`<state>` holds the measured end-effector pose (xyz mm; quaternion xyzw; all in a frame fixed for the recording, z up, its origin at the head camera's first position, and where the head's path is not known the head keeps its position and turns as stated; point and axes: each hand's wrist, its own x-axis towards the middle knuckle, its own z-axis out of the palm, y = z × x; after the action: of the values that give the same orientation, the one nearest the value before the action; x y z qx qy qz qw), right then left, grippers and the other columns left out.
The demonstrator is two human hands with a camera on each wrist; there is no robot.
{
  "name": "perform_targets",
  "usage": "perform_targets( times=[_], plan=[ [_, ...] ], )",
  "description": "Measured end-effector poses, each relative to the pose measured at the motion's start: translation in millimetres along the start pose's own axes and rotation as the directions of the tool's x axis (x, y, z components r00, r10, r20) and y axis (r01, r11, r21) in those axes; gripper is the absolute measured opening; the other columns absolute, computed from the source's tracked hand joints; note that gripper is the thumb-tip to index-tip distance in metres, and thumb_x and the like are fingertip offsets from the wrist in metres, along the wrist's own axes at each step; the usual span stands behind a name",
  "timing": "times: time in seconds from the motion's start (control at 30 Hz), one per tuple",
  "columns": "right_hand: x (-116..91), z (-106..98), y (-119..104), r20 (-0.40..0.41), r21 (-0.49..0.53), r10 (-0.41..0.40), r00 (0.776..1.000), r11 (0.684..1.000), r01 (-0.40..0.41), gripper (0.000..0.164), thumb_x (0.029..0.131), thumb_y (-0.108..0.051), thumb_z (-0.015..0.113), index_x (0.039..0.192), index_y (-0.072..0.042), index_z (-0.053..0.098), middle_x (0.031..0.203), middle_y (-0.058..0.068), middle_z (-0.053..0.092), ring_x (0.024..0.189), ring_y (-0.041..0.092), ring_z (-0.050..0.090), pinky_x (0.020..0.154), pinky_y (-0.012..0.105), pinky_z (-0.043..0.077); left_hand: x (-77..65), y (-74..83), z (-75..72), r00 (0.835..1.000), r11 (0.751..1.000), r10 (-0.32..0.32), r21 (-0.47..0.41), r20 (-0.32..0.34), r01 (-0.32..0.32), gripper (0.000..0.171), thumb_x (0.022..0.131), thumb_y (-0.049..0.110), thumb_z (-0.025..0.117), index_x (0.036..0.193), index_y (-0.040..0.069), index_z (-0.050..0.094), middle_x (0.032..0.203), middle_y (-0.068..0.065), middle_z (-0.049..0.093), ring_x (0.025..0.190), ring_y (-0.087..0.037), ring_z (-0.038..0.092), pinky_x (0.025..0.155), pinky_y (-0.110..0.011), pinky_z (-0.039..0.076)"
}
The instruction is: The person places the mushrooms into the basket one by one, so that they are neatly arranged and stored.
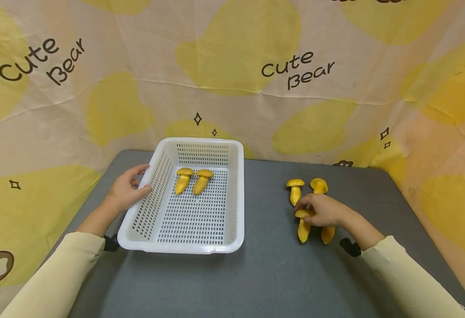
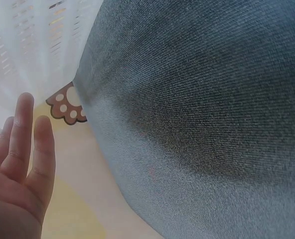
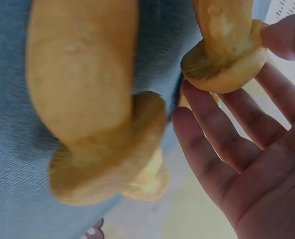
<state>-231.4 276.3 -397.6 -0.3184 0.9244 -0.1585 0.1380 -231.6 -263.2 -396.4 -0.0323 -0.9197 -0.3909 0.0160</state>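
On the left stands a white perforated plastic basket (image 1: 240, 198) with two yellow mushrooms (image 1: 182, 181) (image 1: 203, 182) inside. My left hand (image 1: 126, 189) rests against its left rim, thumb on the edge; the left wrist view shows fairly straight fingers (image 2: 24, 134) near the wall. Over on the right, my right hand (image 1: 323, 209) pinches the cap of a mushroom (image 1: 303, 229) lying on the table. The right wrist view shows that mushroom (image 3: 224, 55) between thumb and fingers. Beside it lie a mushroom (image 1: 295, 192), another cap (image 1: 319, 185) and a stem (image 1: 328, 235), partly hidden by the hand.
Both hands work over a dark grey tabletop (image 1: 272, 265). A patterned cloth (image 1: 232, 57) with yellow patches and lettering rises behind and at the sides. Dark bands (image 1: 111, 243) (image 1: 350, 247) show at both wrists.
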Motion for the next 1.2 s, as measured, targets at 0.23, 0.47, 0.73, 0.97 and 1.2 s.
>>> perform_targets(
  times=[0.23, 0.47, 0.73, 0.97, 1.2],
  plan=[
    [5.3, -11.6, -7.7, -0.034, 0.003, -0.018, 0.999, 1.0, 0.018, 0.028, 0.082, -0.011, 0.066, 0.11, -0.009, 0.068, 0.108, 0.002, 0.067, 0.086, 0.011, 0.058, 0.075, 0.03, 0.052, -0.5, -0.4, 0.4, 1.0, 1.0, 0.002, 0.004, -0.009, -0.002, 0.069, 0.084, 0.01, 0.06, 0.147, 0.004, 0.034, 0.137, -0.024, 0.043, 0.068, -0.02, 0.066, 0.052, -0.032, 0.059],
    [14.8, -24.7, -16.8, -0.072, -0.007, -0.066, 0.995, 0.998, 0.065, 0.027, 0.083, -0.01, 0.065, 0.109, -0.012, 0.069, 0.107, 0.002, 0.066, 0.084, 0.013, 0.056, 0.074, 0.032, 0.052, -1.3, 0.0, -0.3, 1.0, 1.0, 0.003, -0.006, -0.005, -0.003, 0.069, 0.084, 0.009, 0.06, 0.147, 0.003, 0.033, 0.137, -0.025, 0.043, 0.069, -0.02, 0.066, 0.052, -0.033, 0.059],
    [26.2, -37.3, -25.7, -0.117, -0.02, -0.113, 0.987, 0.994, 0.112, 0.025, 0.082, -0.011, 0.066, 0.106, -0.017, 0.068, 0.107, -0.001, 0.066, 0.084, 0.011, 0.058, 0.074, 0.034, 0.054, -1.6, 0.0, -0.7, 1.0, 1.0, 0.003, -0.011, -0.004, -0.003, 0.069, 0.085, 0.009, 0.06, 0.148, 0.004, 0.033, 0.138, -0.025, 0.043, 0.069, -0.02, 0.067, 0.053, -0.033, 0.059],
    [35.0, -50.3, -34.9, -0.128, -0.019, -0.146, 0.981, 0.989, 0.144, 0.026, 0.081, -0.011, 0.067, 0.107, -0.012, 0.069, 0.103, -0.001, 0.066, 0.085, 0.011, 0.06, 0.074, 0.035, 0.056, -2.3, 1.7, -0.3, 1.0, 1.0, 0.0, -0.004, -0.004, 0.0, 0.069, 0.085, 0.01, 0.06, 0.148, 0.004, 0.033, 0.137, -0.025, 0.043, 0.069, -0.021, 0.067, 0.053, -0.034, 0.059],
    [46.9, -59.0, -43.6, -0.145, -0.05, -0.212, 0.966, 0.977, 0.206, 0.027, 0.08, -0.009, 0.069, 0.106, -0.011, 0.069, 0.1, 0.0, 0.066, 0.081, 0.012, 0.059, 0.074, 0.037, 0.056, -1.4, 0.6, 1.6, 1.0, 1.0, -0.01, 0.007, -0.01, 0.01, 0.068, 0.085, 0.012, 0.06, 0.148, 0.005, 0.033, 0.137, -0.024, 0.044, 0.07, -0.021, 0.067, 0.053, -0.032, 0.059]
  ],
)
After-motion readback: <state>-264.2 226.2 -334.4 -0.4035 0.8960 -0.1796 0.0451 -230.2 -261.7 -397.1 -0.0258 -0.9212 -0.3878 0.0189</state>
